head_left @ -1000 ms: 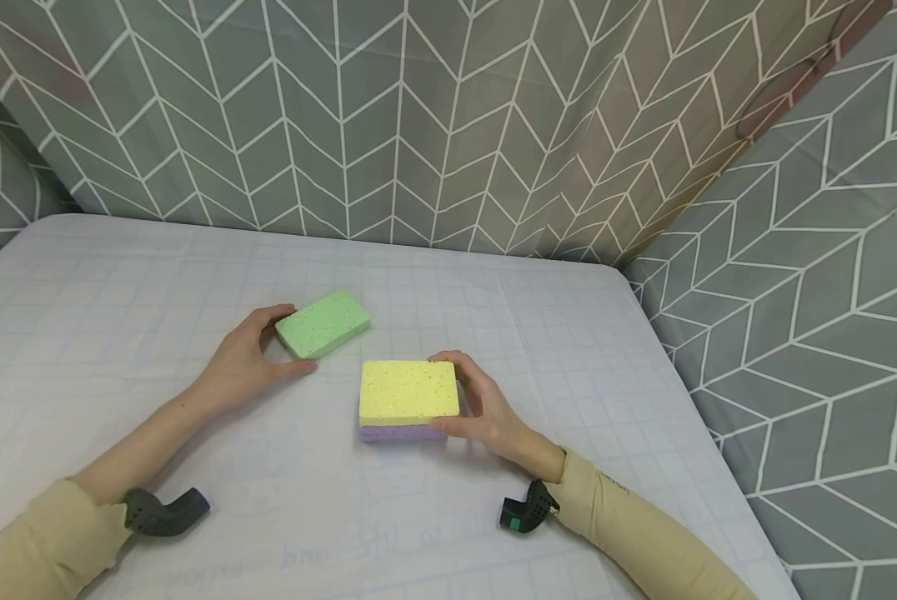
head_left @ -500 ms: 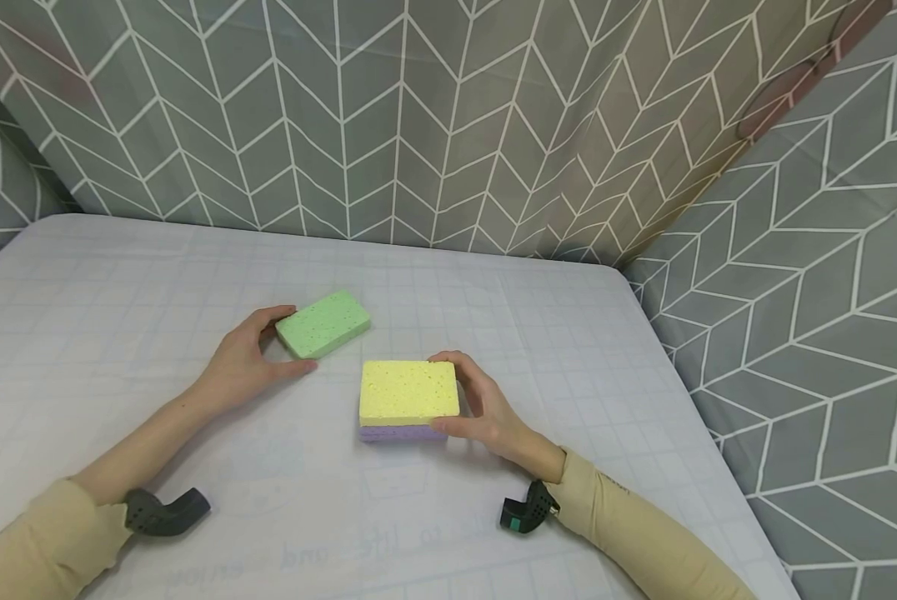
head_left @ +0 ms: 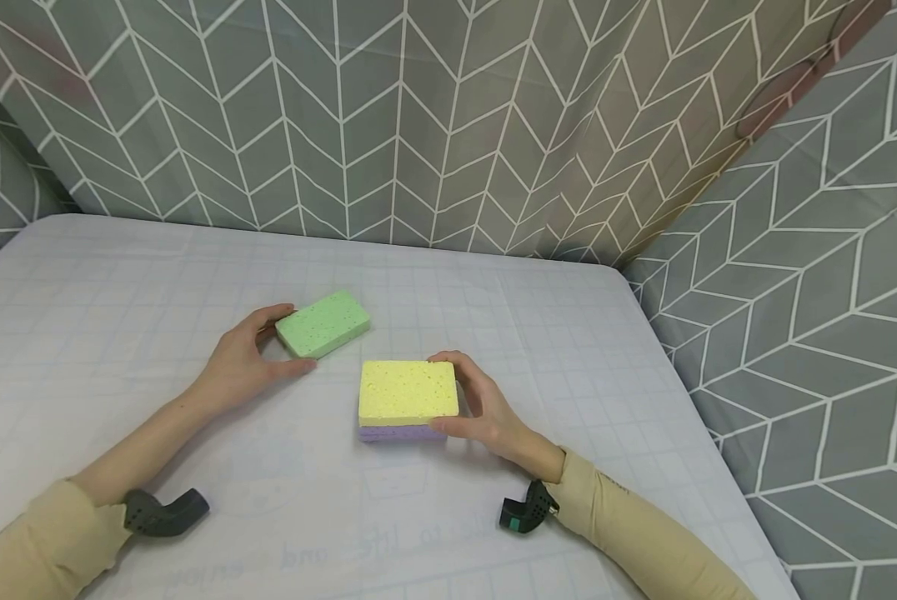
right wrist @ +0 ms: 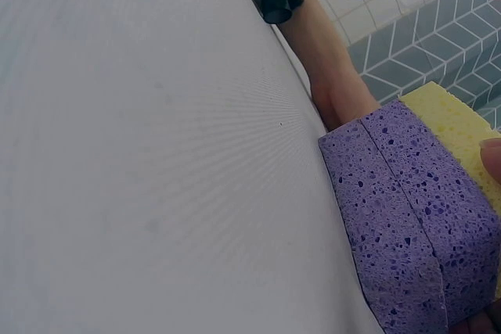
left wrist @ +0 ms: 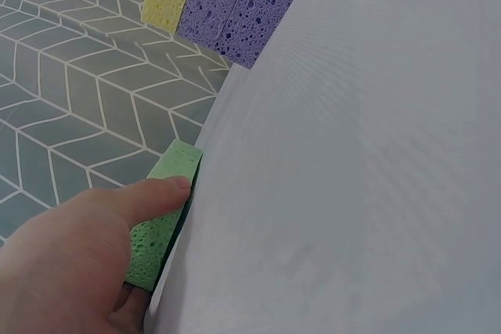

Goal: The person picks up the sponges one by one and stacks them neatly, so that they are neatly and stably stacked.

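My left hand (head_left: 242, 367) holds a green sponge (head_left: 323, 324) by its left end, thumb at the near edge and fingers at the far edge. In the left wrist view, the thumb lies along the side of the green sponge (left wrist: 153, 252). Right of it, a yellow sponge (head_left: 407, 392) tops a stack, and my right hand (head_left: 486, 408) grips its right end between thumb and fingers. Beneath the yellow one are purple sponges (head_left: 396, 433). The right wrist view shows a seam between two purple layers (right wrist: 391, 209). Some right fingers are hidden behind the stack.
A white cloth with faint lines and lettering covers the table (head_left: 306, 483). Grey curtains (head_left: 373, 125) with white chevrons hang behind it and along the right side. Black wrist cameras (head_left: 165, 512) sit at both cuffs.
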{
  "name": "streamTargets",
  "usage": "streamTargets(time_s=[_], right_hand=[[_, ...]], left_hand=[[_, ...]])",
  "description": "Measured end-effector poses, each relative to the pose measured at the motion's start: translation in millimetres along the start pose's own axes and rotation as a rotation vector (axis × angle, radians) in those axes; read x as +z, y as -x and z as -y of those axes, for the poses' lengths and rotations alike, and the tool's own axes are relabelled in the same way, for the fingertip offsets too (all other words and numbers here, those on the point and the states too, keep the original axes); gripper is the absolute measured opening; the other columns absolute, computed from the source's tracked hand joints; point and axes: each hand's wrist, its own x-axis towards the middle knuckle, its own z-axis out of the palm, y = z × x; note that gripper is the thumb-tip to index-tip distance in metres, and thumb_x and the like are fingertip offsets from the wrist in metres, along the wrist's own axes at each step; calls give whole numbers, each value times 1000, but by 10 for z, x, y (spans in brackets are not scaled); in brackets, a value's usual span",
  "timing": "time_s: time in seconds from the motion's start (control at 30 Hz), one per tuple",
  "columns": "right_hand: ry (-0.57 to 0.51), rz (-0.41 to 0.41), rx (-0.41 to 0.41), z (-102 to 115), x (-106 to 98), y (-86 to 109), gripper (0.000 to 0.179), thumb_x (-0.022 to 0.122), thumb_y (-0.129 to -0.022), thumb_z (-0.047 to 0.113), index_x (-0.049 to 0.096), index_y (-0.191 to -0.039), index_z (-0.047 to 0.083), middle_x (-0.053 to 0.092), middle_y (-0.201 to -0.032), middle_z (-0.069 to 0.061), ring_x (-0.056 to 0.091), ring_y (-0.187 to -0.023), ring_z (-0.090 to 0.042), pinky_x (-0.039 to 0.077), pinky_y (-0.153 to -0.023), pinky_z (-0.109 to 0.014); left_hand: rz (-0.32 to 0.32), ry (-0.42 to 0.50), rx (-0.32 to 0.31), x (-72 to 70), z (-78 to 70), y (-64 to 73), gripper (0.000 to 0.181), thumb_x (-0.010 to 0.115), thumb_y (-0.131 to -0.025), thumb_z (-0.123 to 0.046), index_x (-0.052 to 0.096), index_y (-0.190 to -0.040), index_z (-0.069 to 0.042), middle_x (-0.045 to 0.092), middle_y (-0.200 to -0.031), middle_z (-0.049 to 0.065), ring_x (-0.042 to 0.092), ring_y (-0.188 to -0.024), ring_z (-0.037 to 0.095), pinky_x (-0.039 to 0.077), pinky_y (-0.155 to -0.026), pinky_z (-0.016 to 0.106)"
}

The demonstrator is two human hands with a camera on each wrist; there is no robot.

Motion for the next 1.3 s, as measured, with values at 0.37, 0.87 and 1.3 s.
streamTargets(time_s=[0.37,0.87,1.3], right_hand=[[-13,-1,-10,10,2,4,70,77,-81,22,44,-140,2,53,-133,-11,46,-125,-22,26,-117,-44],[-1,-6,9,17,9,-2,70,77,-80,21,44,-139,3,52,-135,-13,46,-126,-23,25,-119,-46],[-16,-1,8,0,2,19,68,76,-80,17,44,-139,2,53,-134,-12,46,-126,-22,24,-119,-45]], left_hand=[[5,7,-5,-3,-19,-3,92,85,-80,-35,37,-151,-3,41,-152,24,43,-135,51,40,-111,59],[18,85,82,-7,-48,15,84,86,-79,-25,42,-147,-4,45,-148,20,44,-137,44,40,-110,44],[22,109,91,5,-85,33,83,86,-80,-25,42,-148,-8,46,-149,17,46,-136,43,41,-110,50]])
